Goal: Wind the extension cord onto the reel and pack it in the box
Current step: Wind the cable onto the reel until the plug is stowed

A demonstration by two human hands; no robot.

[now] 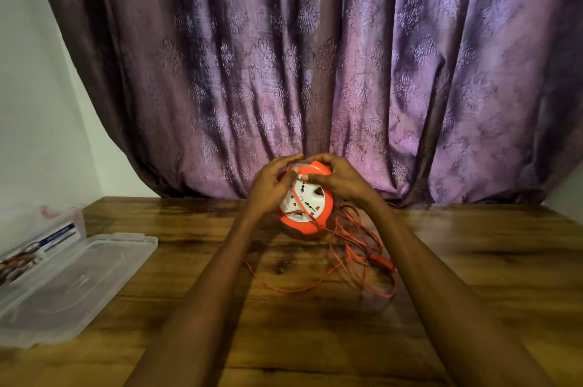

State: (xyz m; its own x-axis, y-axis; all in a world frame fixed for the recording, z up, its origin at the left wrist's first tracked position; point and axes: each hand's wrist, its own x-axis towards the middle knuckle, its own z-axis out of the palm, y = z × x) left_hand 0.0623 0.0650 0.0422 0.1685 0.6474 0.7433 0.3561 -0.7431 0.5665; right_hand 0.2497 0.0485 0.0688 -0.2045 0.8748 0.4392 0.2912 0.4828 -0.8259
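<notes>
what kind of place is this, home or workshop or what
Most likely a room in a home, not a workshop. A heavy patterned purple curtain hangs behind a wood-grain table, a plain white wall stands at the left, and a clear plastic box with its lid lies on the table.

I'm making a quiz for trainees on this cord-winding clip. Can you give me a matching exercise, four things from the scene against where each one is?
Things:
1. reel
2. loose cord
3. clear lid
4. curtain

Places:
A. lying flat on the table's left side
B. hanging behind the table
C. held up between left hand and right hand
D. tangled on the table under the right forearm

Pairs: 1-C, 2-D, 3-A, 4-B
</notes>
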